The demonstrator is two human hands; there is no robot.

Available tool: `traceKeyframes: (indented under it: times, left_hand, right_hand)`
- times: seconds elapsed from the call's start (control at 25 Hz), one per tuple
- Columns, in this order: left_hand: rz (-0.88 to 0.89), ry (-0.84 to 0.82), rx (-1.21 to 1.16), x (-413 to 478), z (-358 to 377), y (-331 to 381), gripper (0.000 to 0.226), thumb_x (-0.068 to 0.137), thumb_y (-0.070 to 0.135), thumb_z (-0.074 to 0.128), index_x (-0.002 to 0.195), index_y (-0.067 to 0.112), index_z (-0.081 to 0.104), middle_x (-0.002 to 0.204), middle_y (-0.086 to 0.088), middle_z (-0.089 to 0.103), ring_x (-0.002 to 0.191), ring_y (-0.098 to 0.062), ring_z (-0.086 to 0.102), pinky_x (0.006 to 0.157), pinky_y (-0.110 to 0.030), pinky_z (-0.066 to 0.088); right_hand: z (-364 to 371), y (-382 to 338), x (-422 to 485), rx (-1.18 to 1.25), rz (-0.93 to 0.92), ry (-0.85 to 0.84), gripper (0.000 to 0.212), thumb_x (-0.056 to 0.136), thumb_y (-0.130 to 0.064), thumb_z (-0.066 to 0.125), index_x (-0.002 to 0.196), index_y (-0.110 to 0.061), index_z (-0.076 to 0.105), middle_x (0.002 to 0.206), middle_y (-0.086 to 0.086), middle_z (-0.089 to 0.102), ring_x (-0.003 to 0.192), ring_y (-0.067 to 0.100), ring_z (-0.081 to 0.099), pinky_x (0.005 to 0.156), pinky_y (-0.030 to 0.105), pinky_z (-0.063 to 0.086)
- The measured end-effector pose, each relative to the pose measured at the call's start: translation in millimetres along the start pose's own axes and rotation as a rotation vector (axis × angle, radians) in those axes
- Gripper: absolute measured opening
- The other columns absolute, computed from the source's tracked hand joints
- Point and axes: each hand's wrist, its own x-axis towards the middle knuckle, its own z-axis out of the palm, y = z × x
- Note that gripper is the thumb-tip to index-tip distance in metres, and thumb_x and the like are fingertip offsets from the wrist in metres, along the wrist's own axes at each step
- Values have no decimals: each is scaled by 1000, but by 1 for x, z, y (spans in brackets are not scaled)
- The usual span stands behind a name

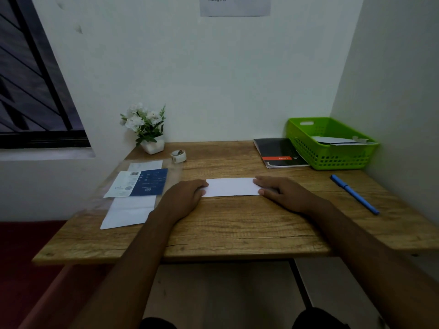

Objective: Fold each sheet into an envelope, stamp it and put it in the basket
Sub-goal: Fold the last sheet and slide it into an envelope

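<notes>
Folded sheet [231, 187] between left fingers [201, 184] and right fingers [262, 182]

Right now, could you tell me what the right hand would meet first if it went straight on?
The right hand points left along the sheet it touches. Sliding on, it would probably meet the left hand at the sheet's other end.

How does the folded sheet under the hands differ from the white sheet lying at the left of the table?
The folded sheet is a narrow strip; the left sheet is larger. The left hand and right hand press the folded sheet's ends; nothing touches the left sheet but a blue-and-white leaflet overlapping its far end. Both are white, flat on the table.
</notes>
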Motion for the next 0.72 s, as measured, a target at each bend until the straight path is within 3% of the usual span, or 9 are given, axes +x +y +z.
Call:
traceKeyframes:
  times: [0.16, 0.32, 0.44, 0.56, 0.72]
  left_hand:
    - [-33, 74, -40, -13, 0, -2, 34, 99, 16, 39, 128, 22, 55, 140, 2, 50, 127, -15, 46, 102, -28, 34]
    - [-29, 105, -68, -14, 1, -1, 33, 97, 11, 41, 124, 19, 57, 137, 0, 53, 125, -16, 48, 101, -25, 34]
    - [-22, 122, -65, -14, 1, -2, 31, 96, 11, 43, 122, 19, 58, 134, 0, 55, 122, -14, 49, 94, -20, 33]
    - [-17, 156, -73, -16, 0, -1, 27, 94, 10, 46, 115, 18, 62, 128, 0, 60, 117, -13, 52, 91, -19, 35]
    - [15, 229, -85, -26, -4, 8, 21, 91, 13, 53, 106, 19, 66, 112, 2, 67, 105, -9, 56, 86, -18, 38]
  right_hand:
    - [0, 0, -15, -96, 48, 34, 40, 101, -39, 39, 141, -39, 42, 152, -10, 38, 139, 13, 34, 115, 41, 26]
    - [0, -6, -23, -125, 94, 152, 36, 100, -37, 42, 134, -32, 52, 144, -7, 48, 131, 14, 43, 105, 35, 32]
    - [2, -7, -23, -96, 114, 183, 33, 98, -38, 46, 129, -31, 56, 139, -6, 54, 126, 14, 47, 105, 38, 35]
    - [2, -8, -23, -110, 106, 215, 33, 95, -41, 49, 126, -30, 55, 136, -6, 55, 124, 14, 48, 107, 45, 35]
    - [3, -27, -21, -106, 19, 265, 31, 95, -39, 52, 124, -32, 55, 134, -10, 55, 128, 12, 45, 109, 43, 28]
